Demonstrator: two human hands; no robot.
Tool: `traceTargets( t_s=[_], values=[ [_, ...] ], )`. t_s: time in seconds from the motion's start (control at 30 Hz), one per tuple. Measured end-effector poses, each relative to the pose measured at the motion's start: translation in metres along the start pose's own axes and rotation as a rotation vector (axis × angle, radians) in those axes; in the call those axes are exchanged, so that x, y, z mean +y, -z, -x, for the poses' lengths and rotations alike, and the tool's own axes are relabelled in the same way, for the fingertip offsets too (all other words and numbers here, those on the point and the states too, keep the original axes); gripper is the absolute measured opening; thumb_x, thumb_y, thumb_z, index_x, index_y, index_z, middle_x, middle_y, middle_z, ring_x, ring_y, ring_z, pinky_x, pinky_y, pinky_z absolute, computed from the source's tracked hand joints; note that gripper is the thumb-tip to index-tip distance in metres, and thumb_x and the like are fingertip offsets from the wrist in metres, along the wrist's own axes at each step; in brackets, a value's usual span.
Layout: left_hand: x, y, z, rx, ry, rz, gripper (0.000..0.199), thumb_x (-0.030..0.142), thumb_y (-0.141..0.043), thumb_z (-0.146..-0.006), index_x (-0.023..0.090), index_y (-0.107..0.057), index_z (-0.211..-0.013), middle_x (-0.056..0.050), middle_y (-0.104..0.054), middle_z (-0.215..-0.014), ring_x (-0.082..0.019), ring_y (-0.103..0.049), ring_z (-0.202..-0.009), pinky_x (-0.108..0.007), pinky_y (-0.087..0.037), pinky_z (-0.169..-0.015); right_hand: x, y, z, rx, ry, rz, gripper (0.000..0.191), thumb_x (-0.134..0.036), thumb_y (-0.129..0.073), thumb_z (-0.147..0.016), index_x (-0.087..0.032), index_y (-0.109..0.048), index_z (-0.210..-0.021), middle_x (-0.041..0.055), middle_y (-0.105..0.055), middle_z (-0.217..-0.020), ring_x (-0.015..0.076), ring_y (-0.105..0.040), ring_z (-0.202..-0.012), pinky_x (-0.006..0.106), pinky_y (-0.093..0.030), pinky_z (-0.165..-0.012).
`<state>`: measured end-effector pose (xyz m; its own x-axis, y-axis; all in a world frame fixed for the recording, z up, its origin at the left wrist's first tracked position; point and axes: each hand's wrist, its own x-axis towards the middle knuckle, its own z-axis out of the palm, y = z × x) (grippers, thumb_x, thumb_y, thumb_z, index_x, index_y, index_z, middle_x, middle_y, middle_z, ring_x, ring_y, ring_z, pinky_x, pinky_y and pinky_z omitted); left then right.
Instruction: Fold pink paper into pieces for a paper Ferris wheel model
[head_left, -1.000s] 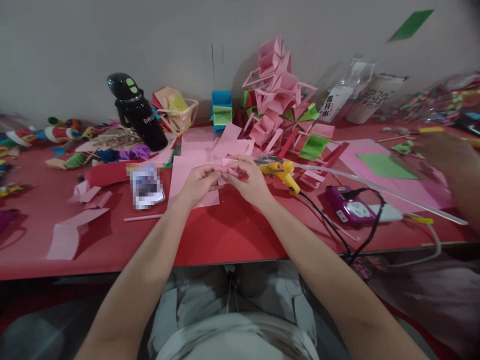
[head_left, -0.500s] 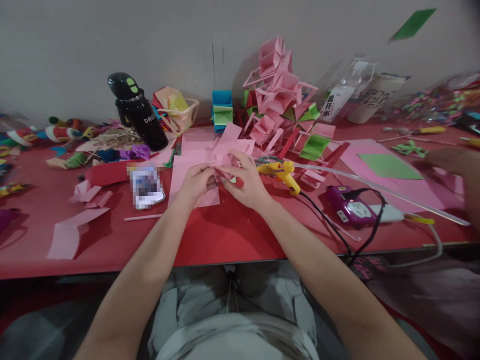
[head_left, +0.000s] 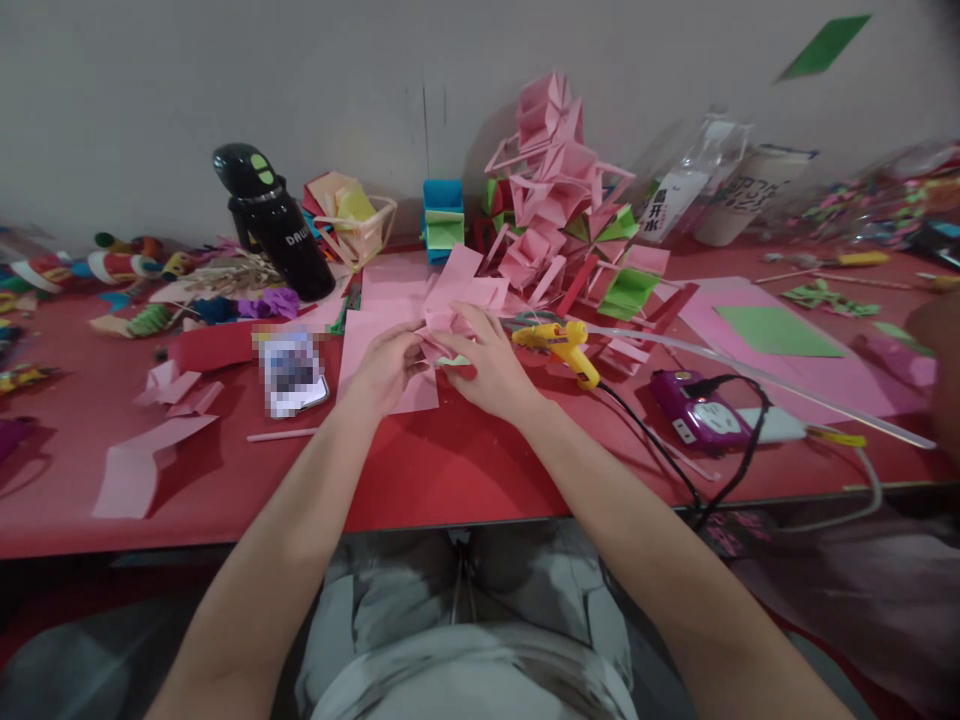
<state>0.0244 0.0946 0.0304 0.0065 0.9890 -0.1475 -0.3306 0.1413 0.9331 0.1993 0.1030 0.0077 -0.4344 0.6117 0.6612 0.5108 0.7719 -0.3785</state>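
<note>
Both of my hands meet over the middle of the red table. Between them is a small folded piece of pink paper point(head_left: 441, 322), partly covered by the fingers. My left hand point(head_left: 390, 368) grips it from the left with curled fingers. From the other side my right hand point(head_left: 491, 365) closes on the same piece, fingers bent over its top. Flat pink sheets point(head_left: 358, 345) lie beneath and behind the hands. A yellow glue gun point(head_left: 562, 348) rests just right of my right hand, its nozzle end near the knuckles.
Pink folded-paper models point(head_left: 551, 190) pile up at the wall. A black bottle point(head_left: 281, 235) and a phone point(head_left: 292, 372) are to the left. On the right lie a purple power socket point(head_left: 697, 412), cables and a green sheet point(head_left: 780, 332). Another person's hand point(head_left: 941, 350) shows at the right edge.
My right hand's fingers have come down lower over the pink paper. At the far right, the other person's hand has drawn back toward the frame edge.
</note>
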Motion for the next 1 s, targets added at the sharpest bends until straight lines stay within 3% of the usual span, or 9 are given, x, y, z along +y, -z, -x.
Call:
traceTargets(
  t_s=[0.13,0.37,0.53,0.7,0.87,1.0],
  values=[
    [0.004,0.0,0.003,-0.013,0.033,-0.031,0.036,0.013,-0.065,-0.067,0.02,-0.067,-0.102,0.001,-0.067,-0.073,-0.012,-0.062,-0.065,-0.024,-0.048,-0.064,0.001,0.004,-0.001,-0.03,-0.001,-0.024,0.049,-0.009,-0.059,-0.081,-0.032,-0.068,-0.124,0.0071,-0.052,-0.144,0.0306,-0.043,-0.135,0.056,-0.037,-0.112],
    [0.004,-0.001,0.005,-0.037,0.084,-0.053,0.028,0.011,-0.065,-0.069,0.017,-0.071,-0.096,-0.001,-0.065,-0.072,-0.01,-0.061,-0.062,-0.023,-0.049,-0.063,0.004,0.007,-0.002,0.006,-0.008,-0.093,0.027,-0.019,-0.063,-0.086,-0.027,-0.075,-0.109,0.0069,-0.067,-0.106,0.026,-0.058,-0.103,0.046,-0.047,-0.094],
    [0.002,0.0,0.003,-0.043,0.061,-0.069,0.021,0.011,-0.067,-0.068,0.016,-0.074,-0.087,-0.004,-0.068,-0.078,-0.01,-0.059,-0.062,-0.024,-0.05,-0.062,0.0,0.007,-0.001,-0.029,-0.011,-0.219,0.025,-0.02,-0.061,-0.088,-0.026,-0.074,-0.108,0.0049,-0.069,-0.101,0.0227,-0.062,-0.097,0.041,-0.049,-0.091],
    [0.006,-0.002,0.004,-0.061,0.028,-0.023,0.014,0.015,-0.062,-0.069,0.015,-0.073,-0.077,-0.003,-0.066,-0.076,-0.011,-0.061,-0.064,-0.023,-0.051,-0.066,-0.006,0.01,-0.003,0.023,-0.084,-0.329,0.014,-0.022,-0.061,-0.088,-0.021,-0.073,-0.095,0.0057,-0.07,-0.095,0.0208,-0.064,-0.09,0.036,-0.051,-0.085],
    [0.01,-0.002,0.006,-0.172,-0.058,-0.026,0.019,0.031,-0.064,-0.075,0.017,-0.073,-0.083,-0.006,-0.07,-0.081,-0.016,-0.065,-0.073,-0.027,-0.051,-0.071,-0.009,0.014,-0.006,0.085,-0.252,-0.393,0.013,-0.027,-0.061,-0.086,-0.02,-0.072,-0.088,0.0029,-0.07,-0.085,0.0185,-0.061,-0.08,0.032,-0.049,-0.076],
    [0.006,0.0,0.006,-0.171,-0.215,-0.194,0.028,0.029,-0.078,-0.069,0.018,-0.075,-0.094,-0.003,-0.07,-0.083,-0.01,-0.054,-0.06,-0.024,-0.04,-0.056,-0.007,0.015,-0.007,0.098,-0.349,-0.448,0.015,-0.026,-0.063,-0.081,-0.018,-0.073,-0.09,0.0006,-0.069,-0.08,0.017,-0.058,-0.073,0.031,-0.047,-0.071]
  ],
)
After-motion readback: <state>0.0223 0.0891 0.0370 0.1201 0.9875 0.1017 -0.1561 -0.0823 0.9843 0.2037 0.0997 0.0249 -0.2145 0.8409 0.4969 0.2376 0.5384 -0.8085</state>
